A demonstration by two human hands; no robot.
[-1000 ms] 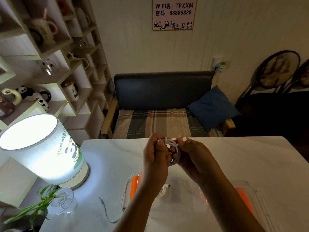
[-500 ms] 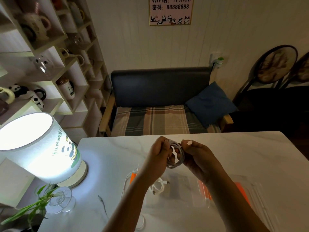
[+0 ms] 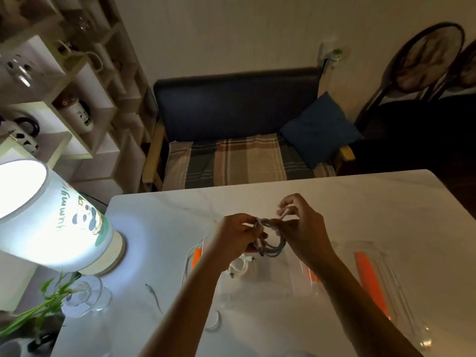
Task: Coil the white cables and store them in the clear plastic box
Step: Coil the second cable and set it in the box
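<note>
A white cable coil [image 3: 275,245] hangs between both hands above the table. My left hand [image 3: 235,234] pinches its left side, with a plug end sticking down. My right hand [image 3: 301,226] grips the coil's upper right and holds the other plug end between thumb and fingers. Under the hands stands the clear plastic box [image 3: 273,279] with orange latches; another coiled white cable [image 3: 238,266] lies inside it. A loose white cable [image 3: 215,322] lies on the table near my left forearm.
The box's clear lid [image 3: 383,282] with an orange strip lies to the right. A lit lamp [image 3: 51,225] stands at the table's left, with a glass vase and plant [image 3: 82,297] before it. A thin cable end [image 3: 153,296] lies nearby. A bench sits beyond the table [image 3: 386,202].
The view has tipped downward. Both hands have lowered the coil toward the box, and my right hand has drawn the plug end up and over the coil.
</note>
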